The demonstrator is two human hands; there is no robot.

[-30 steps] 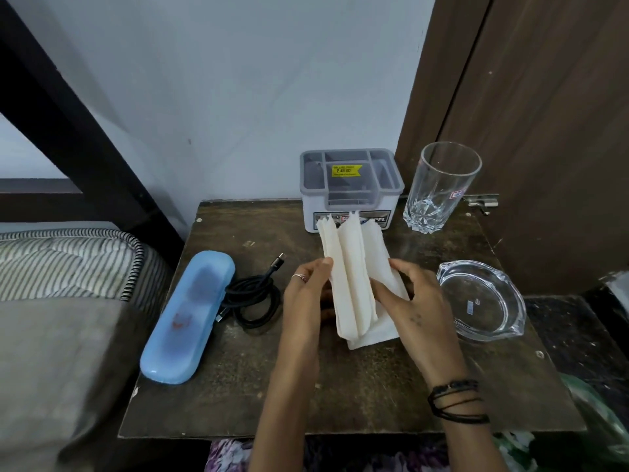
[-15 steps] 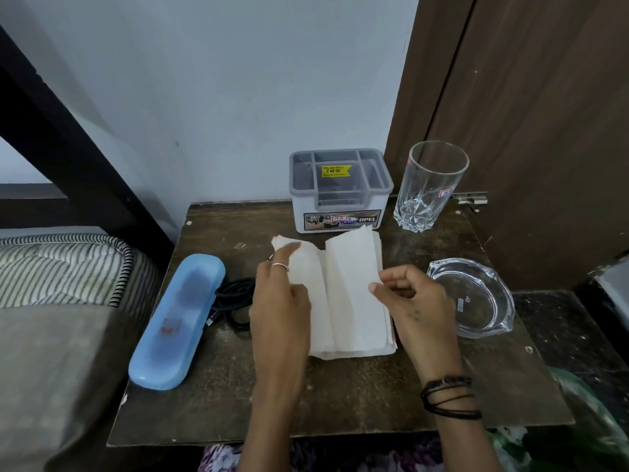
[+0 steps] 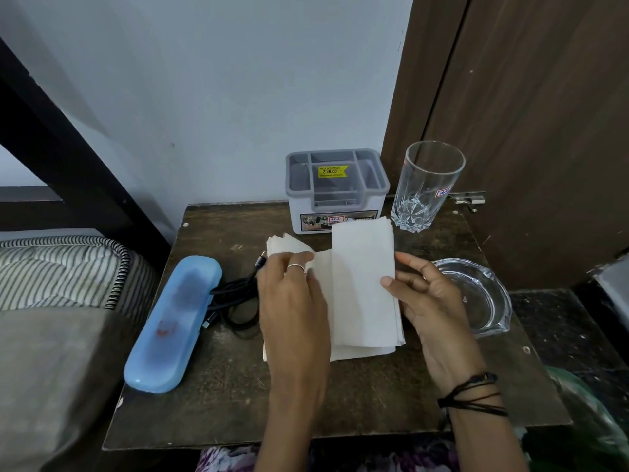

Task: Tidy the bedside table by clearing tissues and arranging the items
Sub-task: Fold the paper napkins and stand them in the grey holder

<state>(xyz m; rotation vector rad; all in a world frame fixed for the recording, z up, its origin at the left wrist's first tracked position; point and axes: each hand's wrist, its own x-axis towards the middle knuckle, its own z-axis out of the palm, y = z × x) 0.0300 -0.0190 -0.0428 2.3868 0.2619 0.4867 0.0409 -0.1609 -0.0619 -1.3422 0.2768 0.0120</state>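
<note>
A stack of white tissues (image 3: 360,284) lies in the middle of the dark wooden bedside table (image 3: 340,403). My left hand (image 3: 292,301) rests flat on the stack's left half, a ring on one finger. My right hand (image 3: 429,301) holds the folded right flap by its edge, thumb on top of the paper. A blue oblong case (image 3: 170,321) lies at the table's left side, and a coiled black cable (image 3: 235,301) sits between it and my left hand, partly hidden by the hand.
A grey and white compartment organiser (image 3: 337,189) stands at the back against the wall. An empty drinking glass (image 3: 425,185) stands to its right. A clear glass ashtray (image 3: 476,294) sits right of my right hand. A striped mattress (image 3: 61,267) adjoins on the left, a wooden door (image 3: 527,131) on the right.
The tissues, held upright in loose folds a second ago, were laid down on the table. The right flap is now folded over and my left hand presses the left half flat.
</note>
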